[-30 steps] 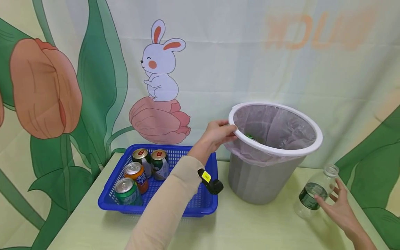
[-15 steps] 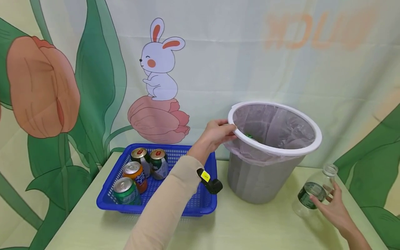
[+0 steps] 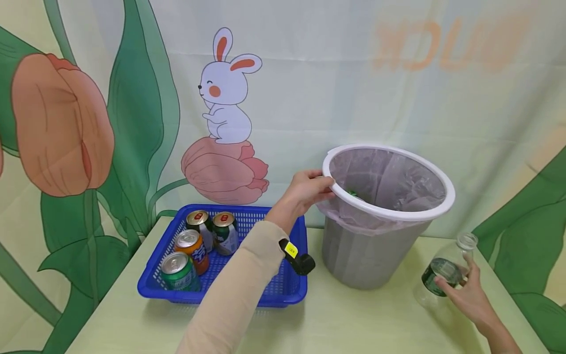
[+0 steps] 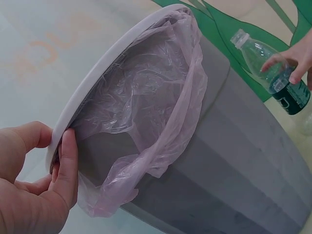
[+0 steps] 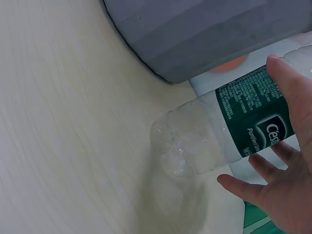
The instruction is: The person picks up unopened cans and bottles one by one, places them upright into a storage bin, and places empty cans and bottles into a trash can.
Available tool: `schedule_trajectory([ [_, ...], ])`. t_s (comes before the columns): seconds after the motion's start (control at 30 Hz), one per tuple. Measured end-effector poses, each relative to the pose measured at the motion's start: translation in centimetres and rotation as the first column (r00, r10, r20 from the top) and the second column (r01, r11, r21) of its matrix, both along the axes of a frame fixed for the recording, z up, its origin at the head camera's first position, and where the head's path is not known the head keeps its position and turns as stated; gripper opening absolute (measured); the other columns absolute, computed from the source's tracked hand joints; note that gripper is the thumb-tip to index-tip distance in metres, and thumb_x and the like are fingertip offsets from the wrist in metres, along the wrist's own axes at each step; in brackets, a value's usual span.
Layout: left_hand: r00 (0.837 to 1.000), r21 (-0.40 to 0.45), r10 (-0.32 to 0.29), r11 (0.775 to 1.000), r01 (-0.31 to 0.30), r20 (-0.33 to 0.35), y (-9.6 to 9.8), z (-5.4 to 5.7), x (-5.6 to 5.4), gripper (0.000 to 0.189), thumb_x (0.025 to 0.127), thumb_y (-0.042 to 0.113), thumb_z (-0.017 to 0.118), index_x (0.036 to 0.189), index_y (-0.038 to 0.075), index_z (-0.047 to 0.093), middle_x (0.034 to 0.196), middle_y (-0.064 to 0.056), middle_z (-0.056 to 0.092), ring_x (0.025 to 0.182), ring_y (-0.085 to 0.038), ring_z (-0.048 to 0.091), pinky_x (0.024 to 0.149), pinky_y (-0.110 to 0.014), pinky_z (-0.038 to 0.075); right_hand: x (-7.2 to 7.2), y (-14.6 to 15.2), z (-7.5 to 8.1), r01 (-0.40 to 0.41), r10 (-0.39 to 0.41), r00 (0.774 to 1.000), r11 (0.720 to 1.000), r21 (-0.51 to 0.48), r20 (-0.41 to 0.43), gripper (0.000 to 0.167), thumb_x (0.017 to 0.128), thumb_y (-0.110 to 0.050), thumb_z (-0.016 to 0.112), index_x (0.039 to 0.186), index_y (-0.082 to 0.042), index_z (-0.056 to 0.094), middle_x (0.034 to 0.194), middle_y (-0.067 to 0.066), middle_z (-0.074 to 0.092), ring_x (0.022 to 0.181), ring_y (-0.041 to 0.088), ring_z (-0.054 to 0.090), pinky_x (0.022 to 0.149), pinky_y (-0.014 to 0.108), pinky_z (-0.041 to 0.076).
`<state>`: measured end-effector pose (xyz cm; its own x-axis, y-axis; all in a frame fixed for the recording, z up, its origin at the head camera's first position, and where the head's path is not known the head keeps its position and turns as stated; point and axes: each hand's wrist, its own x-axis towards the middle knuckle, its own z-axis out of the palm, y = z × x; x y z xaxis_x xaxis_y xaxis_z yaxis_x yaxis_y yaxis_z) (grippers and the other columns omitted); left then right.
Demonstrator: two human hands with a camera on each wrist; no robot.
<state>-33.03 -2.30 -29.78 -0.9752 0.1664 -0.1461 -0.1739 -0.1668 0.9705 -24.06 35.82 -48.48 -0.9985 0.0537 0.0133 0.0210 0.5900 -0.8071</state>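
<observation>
My left hand (image 3: 308, 189) pinches the white rim ring (image 4: 90, 80) of a grey trash can (image 3: 362, 255) in the head view. A thin pinkish plastic bag (image 4: 165, 131) lines the can and hangs over its edge. At the right of the table, my right hand (image 3: 468, 297) holds a clear plastic bottle (image 3: 444, 270) round its dark green label (image 5: 256, 109). The thumb is on one side and the fingers on the other. The bottle has an open neck without a cap and leans slightly; its base is at the tabletop. Something green (image 3: 352, 193) shows inside the can.
A blue plastic basket (image 3: 146, 291) stands left of the can, partly behind my left forearm. Several drink cans stand in it, including an orange can (image 3: 193, 248) and a green can (image 3: 179, 272). A printed curtain (image 3: 300, 98) hangs along the table's back.
My right hand has moved a little left, its thumb and fingers coming further round the bottle. My left hand keeps its hold on the rim, and the trash can stays in place.
</observation>
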Motion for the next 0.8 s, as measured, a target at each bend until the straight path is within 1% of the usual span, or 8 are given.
schedule_trajectory([
  [0.1, 1.000, -0.004, 0.003, 1.000, -0.003, 0.000, -0.11, 0.04, 0.03, 0.049, 0.084, 0.005, 0.062, 0.131, 0.002, 0.047, 0.108, -0.014, 0.059, 0.084, -0.020, 0.063, 0.075, -0.028, 0.055, -0.21, -0.17, 0.00, 0.004, -0.004, 1.000, 1.000, 0.002, -0.008, 0.102, 0.090, -0.036, 0.057, 0.141, -0.018, -0.028, 0.140, 0.042, 0.006, 0.120, 0.065, 0.019, 0.091, 0.063, 0.037],
  [0.27, 1.000, -0.001, 0.003, 1.000, -0.003, 0.004, -0.09, 0.07, -0.04, 0.051, 0.084, 0.005, 0.063, 0.132, 0.002, 0.046, 0.108, -0.013, 0.059, 0.083, -0.020, 0.063, 0.075, -0.028, 0.055, -0.44, -0.61, 0.00, 0.017, -0.018, 0.999, 1.000, -0.004, -0.032, 0.102, 0.088, -0.035, 0.061, 0.143, -0.015, -0.023, 0.137, 0.043, 0.013, 0.123, 0.059, 0.020, 0.094, 0.067, 0.028],
  [0.37, 1.000, 0.005, -0.003, 1.000, 0.003, -0.001, 0.07, 0.14, -0.12, 0.052, 0.084, 0.005, 0.063, 0.133, 0.002, 0.045, 0.110, -0.014, 0.059, 0.084, -0.020, 0.063, 0.075, -0.028, 0.055, -0.45, -0.70, 0.11, 0.025, -0.024, 0.999, 1.000, 0.007, -0.023, 0.100, 0.088, -0.036, 0.060, 0.143, -0.013, -0.020, 0.135, 0.045, 0.013, 0.123, 0.059, 0.020, 0.093, 0.066, 0.029],
  [0.47, 1.000, 0.011, -0.005, 1.000, 0.005, -0.005, 0.16, 0.17, -0.13, 0.052, 0.084, 0.005, 0.062, 0.133, 0.002, 0.045, 0.111, -0.014, 0.058, 0.084, -0.020, 0.064, 0.076, -0.028, 0.055, -0.42, -0.70, 0.19, 0.035, -0.034, 0.999, 0.999, 0.035, -0.017, 0.096, 0.088, -0.039, 0.058, 0.144, -0.010, -0.014, 0.131, 0.044, 0.019, 0.119, 0.057, 0.028, 0.088, 0.060, 0.038],
  [0.57, 1.000, 0.013, 0.002, 1.000, -0.002, -0.002, 0.13, 0.13, -0.08, 0.052, 0.084, 0.005, 0.062, 0.133, 0.002, 0.045, 0.110, -0.014, 0.059, 0.083, -0.020, 0.063, 0.075, -0.028, 0.055, -0.50, -0.65, 0.12, 0.047, -0.046, 0.999, 0.997, 0.062, -0.017, 0.093, 0.088, -0.040, 0.058, 0.144, -0.006, -0.007, 0.128, 0.042, 0.025, 0.114, 0.053, 0.037, 0.079, 0.049, 0.045],
  [0.7, 1.000, 0.005, 0.007, 1.000, -0.007, 0.003, 0.01, 0.10, 0.10, 0.051, 0.084, 0.005, 0.063, 0.132, 0.002, 0.046, 0.108, -0.013, 0.059, 0.083, -0.019, 0.063, 0.074, -0.028, 0.055, -0.70, -0.62, -0.08, 0.056, -0.053, 0.998, 0.995, 0.081, -0.040, 0.091, 0.087, -0.040, 0.060, 0.143, -0.004, 0.000, 0.125, 0.040, 0.030, 0.108, 0.048, 0.044, 0.070, 0.035, 0.046],
  [0.77, 1.000, 0.001, 0.007, 1.000, -0.007, 0.006, -0.03, 0.10, 0.16, 0.051, 0.084, 0.005, 0.063, 0.132, 0.003, 0.046, 0.107, -0.013, 0.059, 0.083, -0.020, 0.063, 0.074, -0.028, 0.055, -0.67, -0.69, -0.13, 0.059, -0.055, 0.997, 0.994, 0.089, -0.055, 0.090, 0.086, -0.040, 0.061, 0.143, -0.003, 0.002, 0.124, 0.039, 0.033, 0.106, 0.048, 0.046, 0.067, 0.032, 0.045],
  [0.8, 1.000, 0.002, 0.007, 1.000, -0.007, 0.007, -0.04, 0.08, 0.18, 0.051, 0.084, 0.005, 0.063, 0.132, 0.003, 0.046, 0.107, -0.013, 0.059, 0.083, -0.020, 0.063, 0.074, -0.028, 0.055, -0.65, -0.71, -0.10, 0.062, -0.056, 0.996, 0.993, 0.096, -0.062, 0.089, 0.086, -0.040, 0.061, 0.143, -0.003, 0.003, 0.123, 0.039, 0.033, 0.105, 0.048, 0.046, 0.067, 0.033, 0.045],
])
